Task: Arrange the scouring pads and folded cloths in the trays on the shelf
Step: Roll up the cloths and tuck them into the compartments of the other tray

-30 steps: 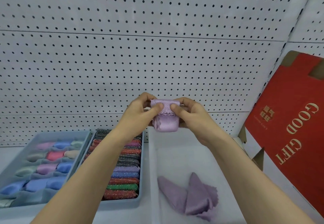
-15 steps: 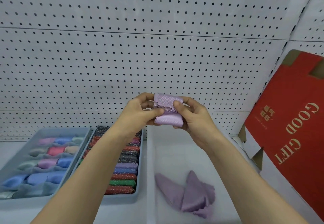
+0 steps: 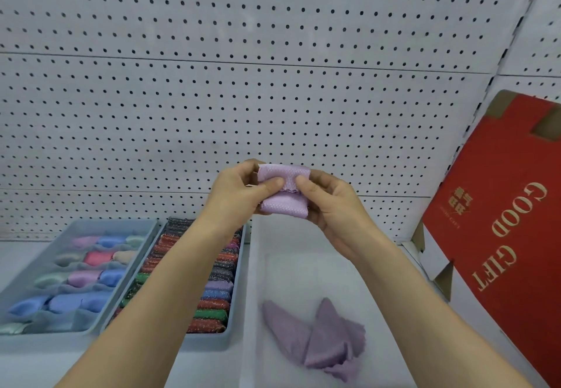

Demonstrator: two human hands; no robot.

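Both hands hold a small folded lilac cloth [image 3: 283, 192] up in front of the pegboard. My left hand [image 3: 239, 193] pinches its left side with thumb on the front, and my right hand [image 3: 331, 205] pinches its right side the same way. Below, a white tray [image 3: 258, 266] holds two loose purple cloths [image 3: 315, 336]. To its left a grey tray [image 3: 235, 342] is packed with a row of glittery scouring pads [image 3: 212, 305]. Further left, another grey tray [image 3: 148, 236] holds folded pastel cloths [image 3: 82, 278] in compartments.
A white pegboard wall [image 3: 243, 84] stands right behind the trays. A red cardboard box [image 3: 510, 236] printed "GOOD GIFT" leans at the right, close to the white tray. The shelf surface [image 3: 30, 366] runs along the front left.
The two hands have kept folding the lilac cloth, turning it slightly; it is now a tighter packet with a scalloped edge across its middle. The view shifted slightly.
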